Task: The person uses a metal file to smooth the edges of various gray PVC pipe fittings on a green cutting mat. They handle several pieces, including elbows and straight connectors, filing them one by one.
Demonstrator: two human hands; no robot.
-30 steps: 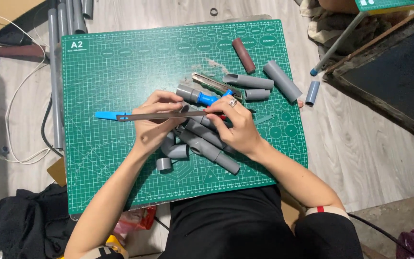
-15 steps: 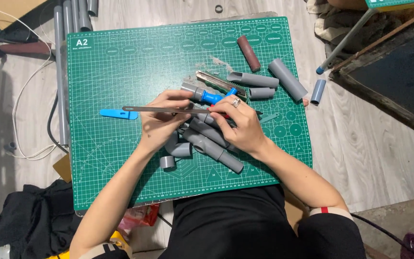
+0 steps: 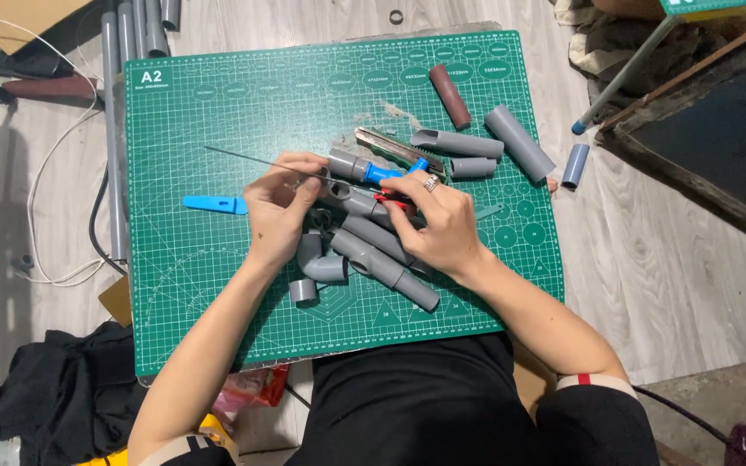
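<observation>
Metal rod (image 3: 256, 159) pinched, left hand (image 3: 276, 216) grip | right hand (image 3: 439, 220) closed on grey pipe (image 3: 357, 204)

Left hand (image 3: 276, 216) and right hand (image 3: 438, 220) meet mid-frame (fingers curled, pinching).

Crumpled red plastic wrapper (image 3: 252, 388) under the green cutting mat's (image 3: 218, 112) near edge.

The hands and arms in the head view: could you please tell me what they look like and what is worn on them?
Both arms are bare to above the elbow, with no sleeves or gloves. The right hand wears a silvery ring on one finger. The left hand wears nothing.
</observation>
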